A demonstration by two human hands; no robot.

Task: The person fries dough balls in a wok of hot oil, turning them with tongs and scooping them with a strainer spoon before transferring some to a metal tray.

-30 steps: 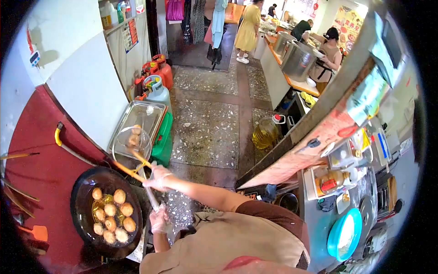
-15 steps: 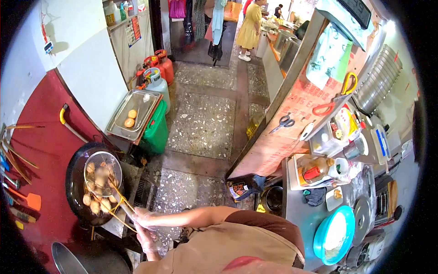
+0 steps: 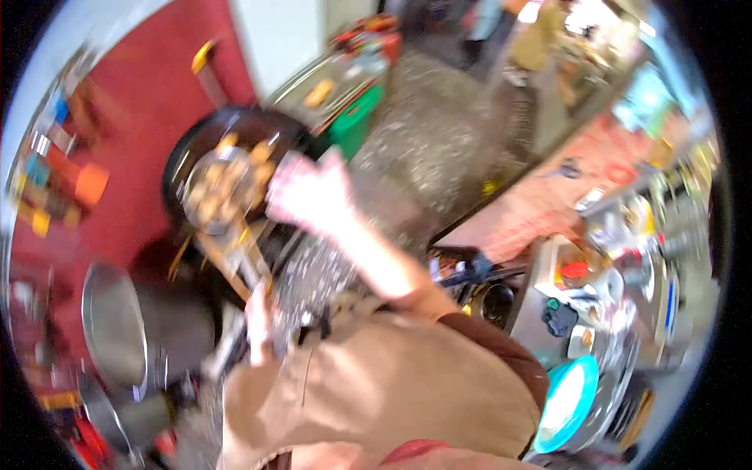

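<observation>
We grip the end of the strainer [image 3: 252, 265] handle in the left hand [image 3: 259, 315], its fingers closed around it. Pale sticks [image 3: 224, 269] run beside the handle; we cannot tell which fingers bear on them. The right hand [image 3: 309, 194], in a clear glove, is near the right side of the wok [image 3: 175, 168]. Its fingers look loosely apart, but motion blur hides their exact state, and we cannot tell whether they hold anything.

Status, as we judge it: the work is partway through. Most of the fried balls [image 3: 213, 190] are at the wok, many gathered in the strainer and a few just beyond its rim. These remain to be moved out. A small golden portion [image 3: 319, 92] already sits on the metal tray [image 3: 341, 81]; we cannot count its pieces.

Appearance: the balls are rounded and golden to light brown, with paler patches. They lie crowded together. Blur prevents us from checking surface texture, oil or evenness of color.

Surroundings: deep metal pots [image 3: 117, 317] stand to the left of our left hand, and a teal basin [image 3: 589, 380] of white material is at our right. Beyond the wok, a green bin [image 3: 356, 121] stands by the tray, with red gas cylinders [image 3: 380, 35] farther back.
</observation>
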